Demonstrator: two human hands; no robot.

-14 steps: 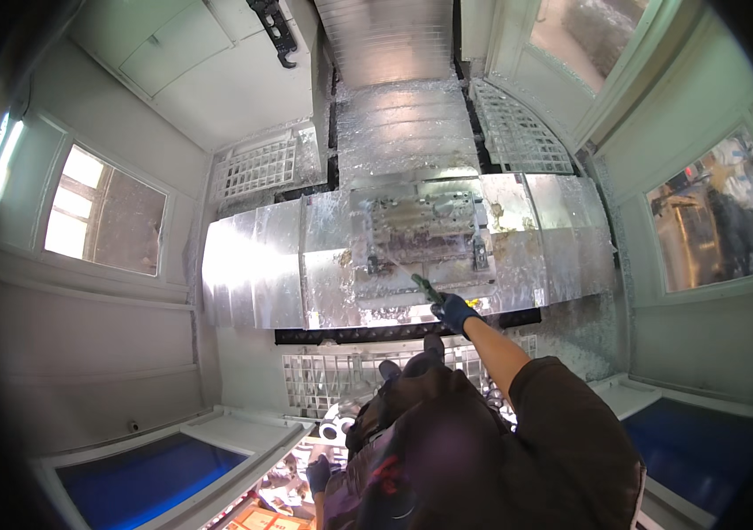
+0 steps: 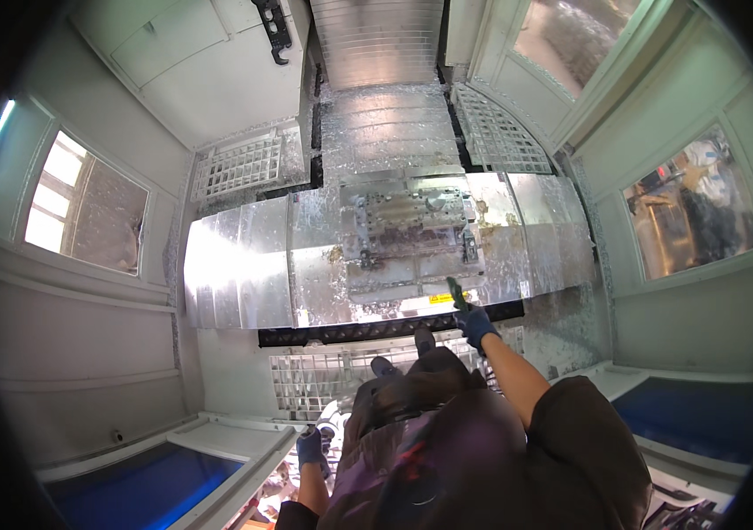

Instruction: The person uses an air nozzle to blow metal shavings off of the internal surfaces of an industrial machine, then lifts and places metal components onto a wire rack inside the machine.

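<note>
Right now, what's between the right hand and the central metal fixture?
Head view: the green tool, held in the right hand, points toward the central metal fixture; beyond its tip lies pale metal surface.

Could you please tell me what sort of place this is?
It is probably the inside of a large machining centre: a ribbed metal cover, a fixture plate and what look like scattered metal chips suggest it.

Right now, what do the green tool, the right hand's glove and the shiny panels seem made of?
Green tool: possibly plastic or painted metal, going by colour; finish unclear. Glove: probably fabric, being dark blue, matte and close-fitting. Shiny panels: likely bare metal, smooth, given the strong glare.
</note>
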